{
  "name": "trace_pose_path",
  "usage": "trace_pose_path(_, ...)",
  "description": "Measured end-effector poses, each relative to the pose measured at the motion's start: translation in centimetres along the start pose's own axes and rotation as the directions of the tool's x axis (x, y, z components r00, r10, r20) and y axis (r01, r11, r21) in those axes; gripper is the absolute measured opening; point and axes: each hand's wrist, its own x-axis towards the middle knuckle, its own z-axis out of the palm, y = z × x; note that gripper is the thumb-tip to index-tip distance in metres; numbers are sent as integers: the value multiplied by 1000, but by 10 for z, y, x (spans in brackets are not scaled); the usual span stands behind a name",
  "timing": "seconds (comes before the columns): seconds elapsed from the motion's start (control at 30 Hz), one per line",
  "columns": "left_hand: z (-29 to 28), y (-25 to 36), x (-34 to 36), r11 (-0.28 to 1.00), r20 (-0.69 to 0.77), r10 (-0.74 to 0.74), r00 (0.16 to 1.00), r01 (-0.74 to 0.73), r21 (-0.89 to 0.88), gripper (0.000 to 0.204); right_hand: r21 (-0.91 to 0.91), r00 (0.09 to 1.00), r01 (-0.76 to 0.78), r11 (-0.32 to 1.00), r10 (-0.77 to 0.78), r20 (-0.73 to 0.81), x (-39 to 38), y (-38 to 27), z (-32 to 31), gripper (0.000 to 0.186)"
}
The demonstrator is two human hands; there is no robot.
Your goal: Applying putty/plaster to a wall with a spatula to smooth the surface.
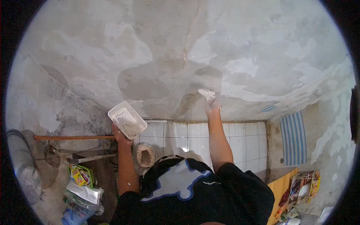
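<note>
My left hand (120,133) is closed on a white plastic tub (127,120), rectangular with rounded corners and smeared inside with pale paste. The tub is tilted, its opening facing up toward the wall side. Stretched forward, my right hand (213,106) grips a whitish, paste-covered scraper (207,93) that widens away from the fingers. Its far edge is at or close to the grey wall (168,88); whether it touches I cannot tell. Pale patches of paste cover parts of the wall, and a thin crack-like line (185,48) runs down its middle. Shadows fall across it.
White tiles (195,140) lie below the wall, with a paste-stained round opening (145,155) among them. A brown bar (75,137) runs at left, above a green basket (86,174) and plastic bags (84,198). At right hang a blue-striped cloth (293,138) and a cluttered rack (303,187).
</note>
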Motion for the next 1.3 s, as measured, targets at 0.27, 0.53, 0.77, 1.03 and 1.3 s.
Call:
trace_pose_path(0.27, -11, -5, 32, 997, 209, -73, 975, 72, 12, 55, -563, 992, 6, 826, -78, -104, 49, 103, -67, 14)
trace_pose_path(0.53, 13, 2, 22, 994, 205, -74, 976, 55, 95, 58, -834, 952, 306, 460, -157, 263, 69, 82, -18, 13)
trace_pose_path(0.77, 52, 6, 47, 993, 337, -110, 935, 118, -5, 57, -100, 995, 97, 990, -92, 46, -41, 12, 103, 28)
trace_pose_path(1.03, 169, -16, 44, 975, 403, -219, 889, 184, 125, 57, -648, 876, 472, 597, -234, 422, -167, -25, 201, 45)
trace_pose_path(1.3, 268, -11, 35, 959, 616, -280, 737, 241, 148, 61, -601, 636, 768, 222, -380, 672, -243, -23, 283, 38)
